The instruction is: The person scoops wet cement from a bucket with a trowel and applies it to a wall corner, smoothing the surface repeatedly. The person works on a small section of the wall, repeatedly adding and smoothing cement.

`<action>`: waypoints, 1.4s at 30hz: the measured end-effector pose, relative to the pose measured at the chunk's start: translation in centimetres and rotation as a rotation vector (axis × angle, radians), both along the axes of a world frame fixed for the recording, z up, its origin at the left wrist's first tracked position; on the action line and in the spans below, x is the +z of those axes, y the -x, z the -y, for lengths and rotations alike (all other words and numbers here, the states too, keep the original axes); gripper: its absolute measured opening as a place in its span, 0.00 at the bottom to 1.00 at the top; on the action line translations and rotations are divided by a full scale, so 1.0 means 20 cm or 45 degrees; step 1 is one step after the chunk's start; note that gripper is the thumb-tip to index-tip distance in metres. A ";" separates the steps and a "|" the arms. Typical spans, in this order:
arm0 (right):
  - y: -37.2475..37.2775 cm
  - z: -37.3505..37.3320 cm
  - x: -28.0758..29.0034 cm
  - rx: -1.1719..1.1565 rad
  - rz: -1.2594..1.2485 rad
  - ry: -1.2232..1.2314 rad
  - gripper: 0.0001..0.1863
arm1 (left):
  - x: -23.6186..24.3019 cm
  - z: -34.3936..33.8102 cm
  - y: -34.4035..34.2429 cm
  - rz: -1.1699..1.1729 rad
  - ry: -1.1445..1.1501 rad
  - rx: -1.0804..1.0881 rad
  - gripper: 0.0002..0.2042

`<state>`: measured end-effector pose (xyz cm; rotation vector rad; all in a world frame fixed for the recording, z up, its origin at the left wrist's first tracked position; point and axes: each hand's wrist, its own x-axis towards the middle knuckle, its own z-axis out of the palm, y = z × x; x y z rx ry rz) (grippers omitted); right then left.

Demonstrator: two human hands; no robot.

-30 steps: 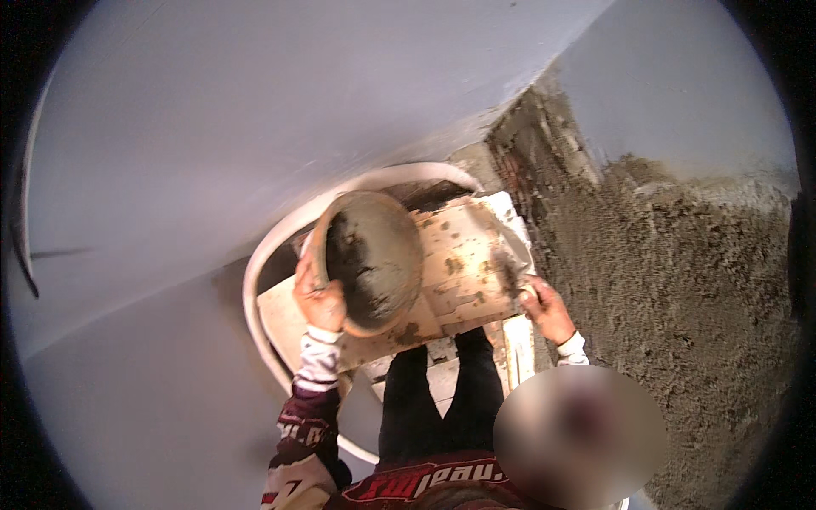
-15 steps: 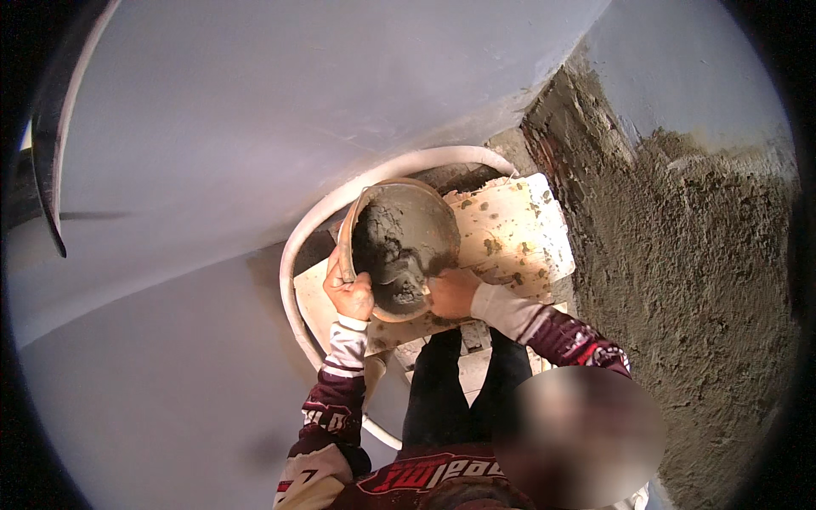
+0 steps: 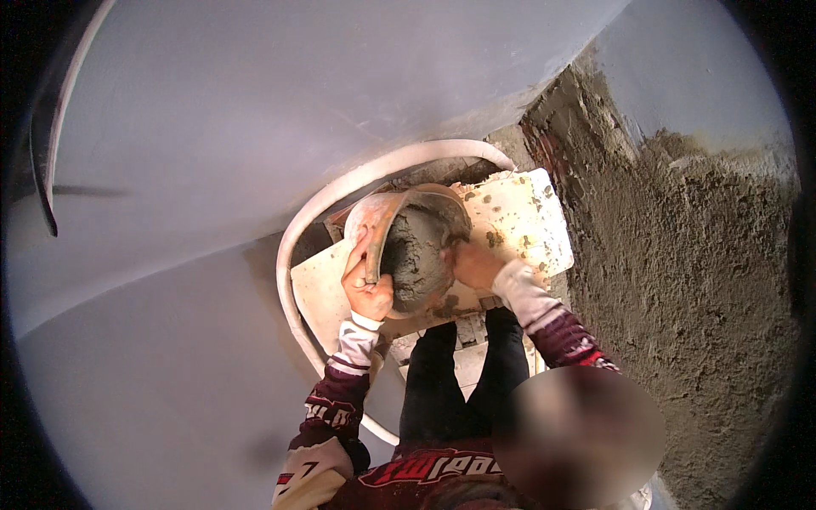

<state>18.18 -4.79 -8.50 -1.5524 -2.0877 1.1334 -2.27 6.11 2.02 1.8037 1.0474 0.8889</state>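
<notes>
A round, mortar-smeared bucket [image 3: 371, 219] leans over toward the right above a pale board [image 3: 514, 212]. Wet grey mortar [image 3: 415, 263] lies inside it. My left hand [image 3: 367, 291] is closed round the bucket's left rim, fingers along the outer wall and thumb curled at the edge. At the right side of the mouth, my right hand [image 3: 476, 265] is closed, its fingertips at the mortar. Whatever those fingers may hold is hidden by the hand and the mortar.
A thick white hose [image 3: 289, 255] curves round the board's left and far sides. Rough, freshly plastered wall [image 3: 680, 297] rises on the right, with a smooth grey wall [image 3: 255, 110] ahead. Dark spots of mortar dot the board. A dark curved edge [image 3: 44, 161] shows far left.
The bucket has tipped further to the right, showing more of its outer left wall. Both hands have shifted a little rightward, and my right hand has risen toward the right rim.
</notes>
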 end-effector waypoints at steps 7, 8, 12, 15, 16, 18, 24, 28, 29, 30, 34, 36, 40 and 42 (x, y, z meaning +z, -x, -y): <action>0.05 0.02 0.28 0.179 0.117 0.207 0.20 | 0.02 0.01 0.02 -0.036 -0.048 -0.105 0.15; 0.01 -0.04 0.39 0.203 0.177 0.176 0.15 | 0.04 0.03 0.05 -0.059 -0.049 -0.091 0.15; -0.08 0.12 0.08 -0.238 -0.479 0.494 0.21 | -0.01 0.07 -0.05 -0.036 -0.029 -0.144 0.11; 0.10 0.13 0.15 -0.619 -1.386 1.742 0.24 | -0.05 0.09 -0.01 -0.010 -0.033 -0.123 0.10; 0.15 0.16 0.16 -0.567 -1.358 1.720 0.26 | -0.04 0.08 -0.02 -0.029 -0.046 -0.145 0.12; 0.21 0.17 0.18 -0.471 -1.272 1.604 0.29 | 0.03 0.05 -0.01 -0.035 -0.037 -0.126 0.11; 0.11 0.17 0.25 -0.238 0.365 -0.006 0.21 | 0.02 0.01 0.04 0.058 0.040 -0.065 0.14; -0.11 0.16 0.43 -0.273 0.784 0.117 0.18 | -0.01 0.02 0.06 0.012 0.000 -0.098 0.18; -0.13 0.13 0.47 -0.343 0.811 0.117 0.18 | 0.00 0.04 0.05 0.019 0.017 -0.091 0.18; -0.13 0.09 0.52 -0.416 0.838 0.117 0.19 | 0.00 0.04 0.04 -0.019 0.051 -0.072 0.18; -0.06 0.11 0.32 -0.275 1.151 0.105 0.25 | -0.01 0.05 -0.02 0.038 0.004 -0.051 0.09; 0.08 0.18 0.20 -0.102 1.059 0.140 0.29 | -0.02 0.07 -0.06 0.072 0.010 0.010 0.08; 0.21 0.28 0.11 -0.258 0.415 0.270 0.29 | 0.01 0.05 -0.06 0.018 0.026 -0.001 0.12; 0.21 0.28 0.14 -0.399 0.180 0.137 0.28 | 0.04 0.03 -0.06 0.020 0.040 0.006 0.14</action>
